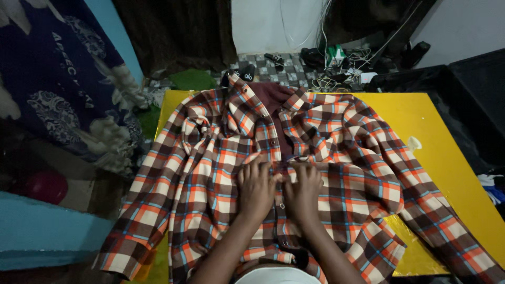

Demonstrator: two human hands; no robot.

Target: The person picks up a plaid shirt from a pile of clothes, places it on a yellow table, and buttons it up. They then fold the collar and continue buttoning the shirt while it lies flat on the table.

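Note:
A plaid shirt [210,168] in brown, orange, cream and blue lies spread front-up across a yellow table [452,152]. Its upper front is parted over a dark maroon lining [271,100]. My left hand [256,188] and my right hand [303,190] rest side by side on the shirt's button placket at mid-chest. The fingertips of both pinch the fabric edges there, at a button. Below the hands the placket looks closed. Both sleeves spread outward, and the right one trails toward the table's near right corner.
A dark blue floral cloth [63,84] hangs at the left above a light blue ledge [42,236]. Sandals [239,73], tangled cables [336,79] and small items lie on the tiled floor beyond the table. A black case [473,89] stands at the right.

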